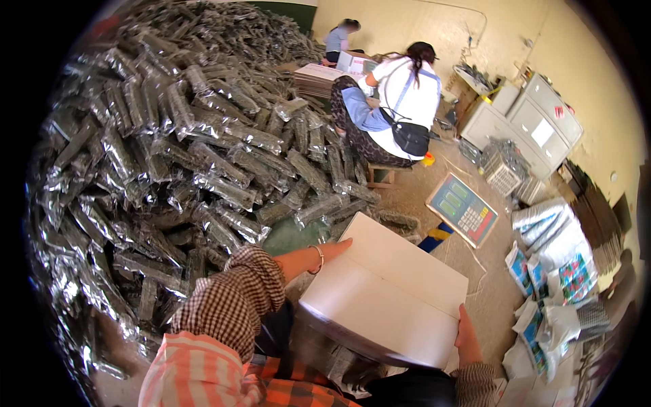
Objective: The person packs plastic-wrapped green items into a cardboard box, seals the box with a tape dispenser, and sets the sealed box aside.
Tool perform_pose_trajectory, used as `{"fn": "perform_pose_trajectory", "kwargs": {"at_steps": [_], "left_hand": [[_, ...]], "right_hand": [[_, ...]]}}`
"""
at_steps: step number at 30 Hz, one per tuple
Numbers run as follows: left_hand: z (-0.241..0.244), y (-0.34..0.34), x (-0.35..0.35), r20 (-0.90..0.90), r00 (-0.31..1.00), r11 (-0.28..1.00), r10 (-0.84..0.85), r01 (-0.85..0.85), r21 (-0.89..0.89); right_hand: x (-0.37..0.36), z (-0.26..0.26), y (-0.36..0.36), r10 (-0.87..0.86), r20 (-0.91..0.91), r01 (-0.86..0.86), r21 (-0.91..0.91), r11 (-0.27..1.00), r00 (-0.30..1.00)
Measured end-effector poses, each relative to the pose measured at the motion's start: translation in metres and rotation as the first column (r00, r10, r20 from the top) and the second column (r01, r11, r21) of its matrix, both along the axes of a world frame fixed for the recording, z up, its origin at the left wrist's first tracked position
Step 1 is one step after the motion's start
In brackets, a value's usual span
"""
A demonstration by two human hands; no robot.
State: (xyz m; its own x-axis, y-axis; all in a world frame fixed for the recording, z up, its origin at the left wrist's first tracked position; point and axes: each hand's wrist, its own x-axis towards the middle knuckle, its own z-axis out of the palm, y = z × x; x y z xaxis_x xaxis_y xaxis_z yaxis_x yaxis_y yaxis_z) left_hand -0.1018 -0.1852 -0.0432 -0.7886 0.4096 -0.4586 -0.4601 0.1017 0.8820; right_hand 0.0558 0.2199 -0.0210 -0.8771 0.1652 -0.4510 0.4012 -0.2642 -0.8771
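Observation:
A closed cardboard box (389, 292) is held between my two hands in front of my lap, its pale top facing up at a slant. My left hand (333, 254), with a bracelet at the wrist, presses on the box's left side near the far corner. On the opposite side, my right hand (467, 335) lies flat against the box near its right corner. The fingers of both hands are partly hidden by the box. Just beyond it stands the keypad display of a digital scale (462, 209) on a blue post (435, 238) wrapped with yellow tape.
Long bundles in clear plastic (218, 163) form a large heap on the left. Ahead, a person (407, 102) sits on a low wooden stool (382, 177) beside stacked flat cartons (318, 81); another person (338, 40) sits farther back. Printed bags (554, 254) and a grey cabinet (541, 122) stand right.

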Motion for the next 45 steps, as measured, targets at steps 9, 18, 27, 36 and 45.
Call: {"fn": "perform_pose_trajectory", "kwargs": {"at_steps": [9, 18, 27, 36, 45], "left_hand": [[0.057, -0.067, 0.004, 0.029, 0.972, 0.801, 0.234, -0.210, 0.561], [0.046, -0.038, 0.014, 0.048, 0.939, 0.923, 0.342, -0.345, 0.173], [0.013, -0.015, 0.019, 0.253, 0.965, 0.883, 0.067, -0.175, 0.436], [0.070, -0.012, 0.014, 0.099, 0.990, 0.760, 0.104, -0.143, 0.633], [0.023, -0.006, 0.012, 0.068, 0.989, 0.984, 0.128, -0.135, 0.117]], "right_hand": [[0.030, 0.067, 0.001, -0.256, -0.424, 0.142, -0.283, 0.948, 0.869], [0.040, 0.035, -0.024, -0.173, -0.345, 0.107, -0.202, 0.973, 0.923], [0.045, 0.031, -0.012, -0.241, -0.333, 0.214, -0.118, 0.970, 0.911], [0.060, 0.044, 0.006, -0.321, -0.413, 0.259, -0.200, 0.945, 0.852], [0.052, 0.005, 0.004, -0.238, -0.244, 0.213, -0.123, 0.969, 0.940]]}}
